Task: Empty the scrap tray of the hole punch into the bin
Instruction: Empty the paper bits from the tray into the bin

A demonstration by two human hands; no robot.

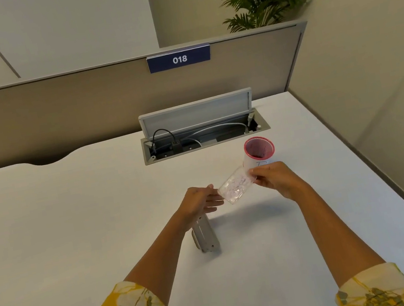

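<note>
Your right hand (274,179) pinches the clear scrap tray (235,187) full of paper bits, up off the desk — just beside the little bin (259,150). Your left hand (200,201) is flat and open, touching its end. Next, tip it slowly over the bin's mouth — the hole punch (206,235) stays below.

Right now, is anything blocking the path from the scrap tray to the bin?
Nothing visible does. The right hand holds the clear scrap tray above the desk, just short of the red-rimmed bin, whose mouth is open. The left hand touches the tray's near end, away from the bin.
</note>
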